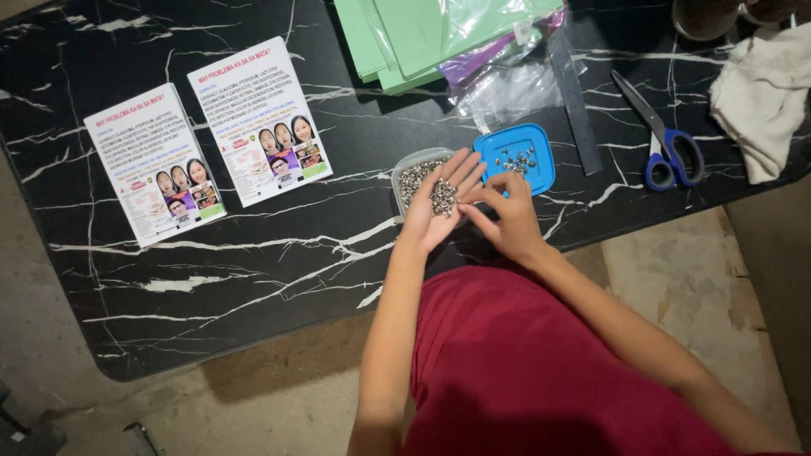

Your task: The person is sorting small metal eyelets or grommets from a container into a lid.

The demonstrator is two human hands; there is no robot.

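Small silvery metal fasteners (443, 196) heaped in cupped left hand (439, 203); right hand (507, 215) fingertips apparently pinching one beside pile; best picked singly.

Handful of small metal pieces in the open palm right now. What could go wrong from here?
1. The small silvery metal pieces lie loose on the open left hand; a tilt could spill them.
2. The shallow blue plastic lid holds a few pieces; a nudge from the right hand could scatter them across the black marble-patterned table.
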